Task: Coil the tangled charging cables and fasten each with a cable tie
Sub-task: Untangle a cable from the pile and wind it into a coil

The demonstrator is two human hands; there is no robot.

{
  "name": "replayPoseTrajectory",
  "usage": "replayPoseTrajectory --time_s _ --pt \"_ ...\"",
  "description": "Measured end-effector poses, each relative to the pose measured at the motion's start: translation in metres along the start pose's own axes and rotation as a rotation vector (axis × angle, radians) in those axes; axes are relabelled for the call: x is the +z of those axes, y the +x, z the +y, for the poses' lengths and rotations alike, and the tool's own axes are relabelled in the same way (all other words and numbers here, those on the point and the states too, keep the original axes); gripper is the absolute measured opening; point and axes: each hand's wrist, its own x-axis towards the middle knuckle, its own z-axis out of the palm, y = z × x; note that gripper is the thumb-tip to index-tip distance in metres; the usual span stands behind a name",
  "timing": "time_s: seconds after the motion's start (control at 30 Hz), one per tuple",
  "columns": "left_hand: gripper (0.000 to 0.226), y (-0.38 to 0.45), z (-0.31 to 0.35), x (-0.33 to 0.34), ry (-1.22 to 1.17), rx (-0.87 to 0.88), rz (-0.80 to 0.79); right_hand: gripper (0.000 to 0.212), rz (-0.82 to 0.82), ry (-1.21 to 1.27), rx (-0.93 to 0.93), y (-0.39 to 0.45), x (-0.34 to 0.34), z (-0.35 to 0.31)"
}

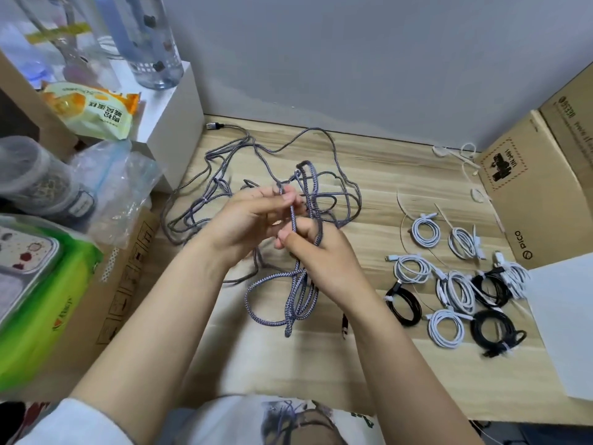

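At the far left edge a green pack (pixel 41 303) lies on a carton (pixel 128 284); above it a clear bag (pixel 118 191), a jar (pixel 38 178) and a yellow snack packet (pixel 93 110); bottles (pixel 150 43) stand on a white box (pixel 173 123) in the upper left corner. On the table (pixel 321 364), left of centre, the grey braided cable (pixel 224 175) sprawls in loose tangled loops, its USB plug (pixel 214 126) lying near the wall beside the white box. At centre the left hand (pixel 247 220) pinches a strand of that cable between thumb and fingers; just right of it the right hand (pixel 321 255) grips the gathered loops, fingers curled round them, with a bunch of loops hanging below it toward the lower centre; both hands and forearms hide part of the tangle beneath. Right of centre lie tied white coils (pixel 426 234) and black coils (pixel 487 329) in a close cluster, with loose ties (pixel 468 165) above them near the wall. Along the right edge a cardboard box (pixel 539 194) stands, and a white sheet (pixel 568 322) covers the table's lower right corner, touching the nearest coils.
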Motion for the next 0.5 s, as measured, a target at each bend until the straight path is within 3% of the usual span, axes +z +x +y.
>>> replayPoseTrajectory --time_s 0.1,0.17,0.3,0.43,0.5 --pt "0.006 0.013 0.005 -0.012 -0.304 -0.198 -0.016 0.022 -0.053 0.015 -0.071 -0.003 -0.001 -0.003" --pt "0.007 0.022 0.008 -0.019 -0.450 -0.237 -0.002 0.022 -0.085 0.034 -0.138 -0.007 -0.003 -0.007" --pt "0.030 0.039 0.007 -0.020 -0.357 -0.271 0.043 0.018 -0.112 0.233 -0.208 -0.015 -0.019 -0.023" --pt "0.030 0.056 0.006 -0.024 -0.442 -0.316 0.127 0.015 -0.169 0.133 -0.278 -0.022 -0.023 -0.033" --pt "0.038 0.062 0.006 -0.025 -0.443 -0.296 0.154 0.017 -0.194 0.204 -0.276 -0.024 -0.024 -0.033"
